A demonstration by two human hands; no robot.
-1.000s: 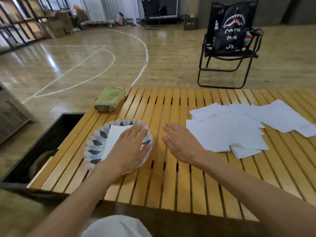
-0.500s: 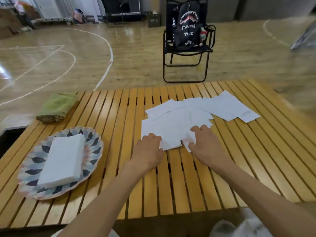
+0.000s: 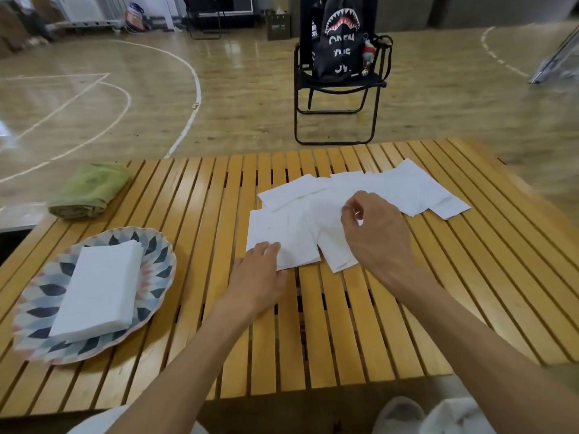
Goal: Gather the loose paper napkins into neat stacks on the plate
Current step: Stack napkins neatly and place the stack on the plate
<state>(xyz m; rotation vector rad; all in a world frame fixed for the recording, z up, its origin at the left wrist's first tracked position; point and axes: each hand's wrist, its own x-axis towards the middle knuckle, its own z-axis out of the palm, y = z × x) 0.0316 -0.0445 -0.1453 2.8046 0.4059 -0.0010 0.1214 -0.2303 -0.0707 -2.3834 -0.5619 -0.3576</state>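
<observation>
Right of the plate (image 3: 158,261), which carries a neat napkin stack (image 3: 97,289), loose napkins (image 3: 360,195) lie spread. The left hand (image 3: 258,277) lies flat-fingered on their near edge; the right hand (image 3: 377,233) pinches one sheet.

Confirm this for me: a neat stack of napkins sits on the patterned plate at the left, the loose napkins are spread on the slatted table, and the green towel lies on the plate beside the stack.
One thing is wrong: the green towel is not on the patterned plate. The head view shows it on the slatted table, beyond the plate near the far left edge. The neat stack on the plate and the loose napkins on the table are as stated.
</observation>
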